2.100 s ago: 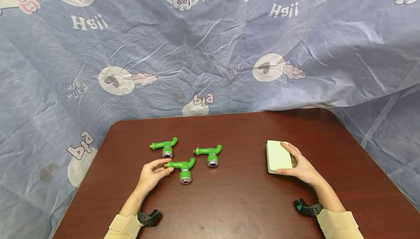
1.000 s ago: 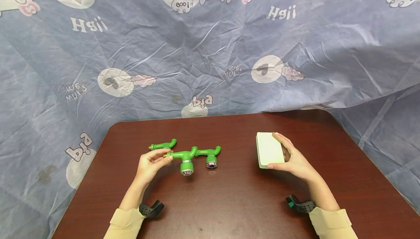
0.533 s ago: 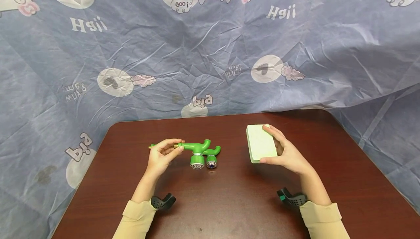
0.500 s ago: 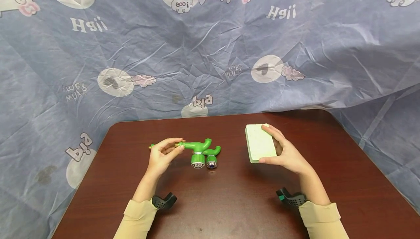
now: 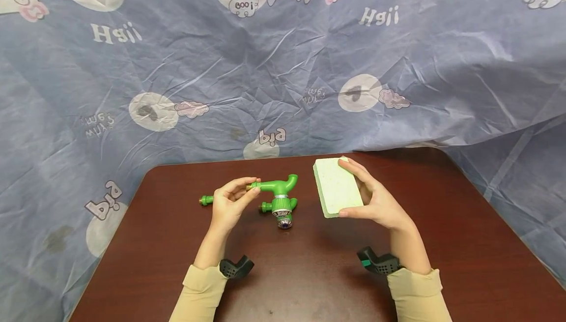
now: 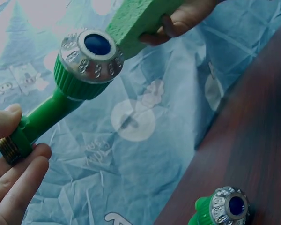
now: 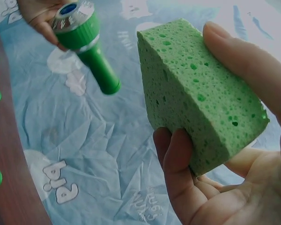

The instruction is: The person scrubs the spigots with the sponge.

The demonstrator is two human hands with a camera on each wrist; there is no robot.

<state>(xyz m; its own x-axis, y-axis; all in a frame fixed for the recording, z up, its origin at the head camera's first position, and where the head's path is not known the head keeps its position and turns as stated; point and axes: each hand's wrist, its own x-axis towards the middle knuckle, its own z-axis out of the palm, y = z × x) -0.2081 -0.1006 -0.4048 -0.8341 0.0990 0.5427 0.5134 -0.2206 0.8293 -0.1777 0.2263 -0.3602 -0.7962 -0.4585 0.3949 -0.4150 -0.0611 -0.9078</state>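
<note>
Left hand (image 5: 230,205): pinching a green tap (image 5: 276,186) by its brass threaded end, fingers closed down just as far as that skinny bit needs.
Right hand (image 5: 379,203): spread pretty wide round a pale green sponge (image 5: 338,186), thumb on the near edge, fingers on the far edge.
What just changed: the tap has come up and over to the right, and the sponge has slid left to meet it, so the gap between them is way smaller than a second ago.
What that means: my read is the two are basically in reach of each other now, but no contact yet.
Tap vs left hand: sticks out to the right of the fingertips, spout at the far right end, knob pointing to the near side.
Sponge vs right hand: sits left of the palm, just beside the tap's spout, not touching it.
Spare taps: one on the left (image 5: 206,199), mostly hidden behind the left hand; another (image 5: 267,207) partly covered by the held tap. Both on the counter (image 5: 442,223).
Backdrop: crumpled blue printed cloth (image 5: 247,66) on the far side.
</note>
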